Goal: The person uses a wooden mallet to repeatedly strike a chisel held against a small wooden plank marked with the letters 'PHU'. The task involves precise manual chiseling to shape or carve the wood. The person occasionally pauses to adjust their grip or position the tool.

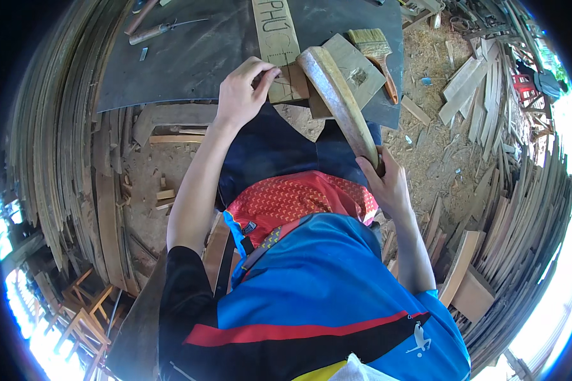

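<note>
My left hand is closed in a pinch above the near end of a narrow wooden board that carries dark lettering and small marks. Whatever the fingertips hold, if anything, is hidden or too small to make out. My right hand grips the lower end of a thick, worn wooden bar. That bar slants up and left, its far end just right of the board. Behind it lies a square wooden block with a rough spot on its face. A wide brush with an orange-brown handle rests beside the block.
The dark tabletop holds a thin pointed tool with a pale handle at the far left. Stacked planks line the left side, and more planks lean at the right. Wood scraps lie on the dusty floor.
</note>
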`<state>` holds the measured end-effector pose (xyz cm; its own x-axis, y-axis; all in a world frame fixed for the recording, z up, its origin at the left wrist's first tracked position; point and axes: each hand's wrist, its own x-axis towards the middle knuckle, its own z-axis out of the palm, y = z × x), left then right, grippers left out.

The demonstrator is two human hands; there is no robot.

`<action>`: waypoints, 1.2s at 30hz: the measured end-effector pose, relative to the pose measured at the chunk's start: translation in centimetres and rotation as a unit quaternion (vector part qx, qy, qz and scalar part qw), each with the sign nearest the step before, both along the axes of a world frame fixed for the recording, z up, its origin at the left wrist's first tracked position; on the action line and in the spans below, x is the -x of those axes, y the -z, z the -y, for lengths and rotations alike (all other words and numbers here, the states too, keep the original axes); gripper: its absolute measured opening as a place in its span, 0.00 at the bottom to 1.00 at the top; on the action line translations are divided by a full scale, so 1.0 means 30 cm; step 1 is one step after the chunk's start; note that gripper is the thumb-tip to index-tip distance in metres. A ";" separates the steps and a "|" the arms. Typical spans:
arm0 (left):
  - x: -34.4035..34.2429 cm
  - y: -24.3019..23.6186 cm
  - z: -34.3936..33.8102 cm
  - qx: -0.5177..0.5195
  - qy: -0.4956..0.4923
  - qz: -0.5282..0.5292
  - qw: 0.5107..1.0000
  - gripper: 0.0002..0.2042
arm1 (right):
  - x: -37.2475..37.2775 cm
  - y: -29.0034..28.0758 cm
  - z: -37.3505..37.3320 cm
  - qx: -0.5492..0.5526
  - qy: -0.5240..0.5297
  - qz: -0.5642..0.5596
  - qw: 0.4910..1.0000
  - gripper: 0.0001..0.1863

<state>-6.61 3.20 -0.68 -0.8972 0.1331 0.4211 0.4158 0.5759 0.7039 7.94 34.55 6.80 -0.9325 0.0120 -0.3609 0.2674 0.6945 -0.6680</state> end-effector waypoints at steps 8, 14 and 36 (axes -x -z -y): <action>0.000 0.032 -0.024 -0.085 -0.003 -0.006 0.996 0.06 | -0.008 0.017 -0.006 0.008 0.000 -0.015 1.000 0.27; -0.005 0.041 -0.027 -0.034 -0.011 -0.039 0.999 0.05 | -0.007 0.013 -0.007 0.008 -0.001 -0.015 1.000 0.27; -0.023 0.027 -0.016 0.030 -0.001 -0.123 0.992 0.05 | -0.019 -0.052 0.038 -0.046 -0.071 -0.227 0.970 0.27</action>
<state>-5.92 3.69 -1.50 -0.7683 0.1629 0.6191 0.5695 0.6155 0.5448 8.50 33.40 8.36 -0.9898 -0.1150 0.0844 -0.1424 0.7647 -0.6285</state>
